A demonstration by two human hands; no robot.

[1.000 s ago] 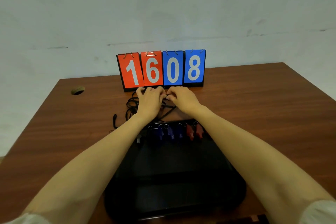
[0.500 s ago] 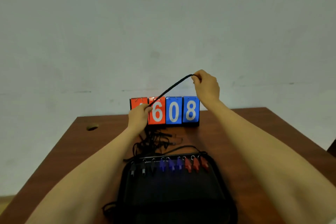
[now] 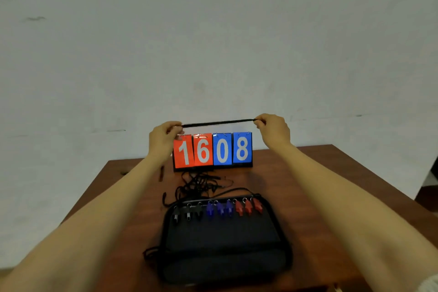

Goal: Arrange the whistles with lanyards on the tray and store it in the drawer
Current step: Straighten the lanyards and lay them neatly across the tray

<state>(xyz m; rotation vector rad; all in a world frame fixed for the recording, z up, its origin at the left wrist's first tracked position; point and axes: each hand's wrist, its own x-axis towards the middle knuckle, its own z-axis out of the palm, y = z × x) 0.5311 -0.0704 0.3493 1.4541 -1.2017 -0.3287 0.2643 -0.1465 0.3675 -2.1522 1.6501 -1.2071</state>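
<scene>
Your head camera is the only view. It looks forward and slightly down from the table's (image 3: 331,173) near edge toward its far edge and the wall (image 3: 213,31) beyond, with both forearms reaching away from you.

You've got one black lanyard (image 3: 216,123) stretched taut and level above the table, while nine whistles (image 3: 219,208), black, blue and red, line the black tray's (image 3: 222,244) far edge.
</scene>
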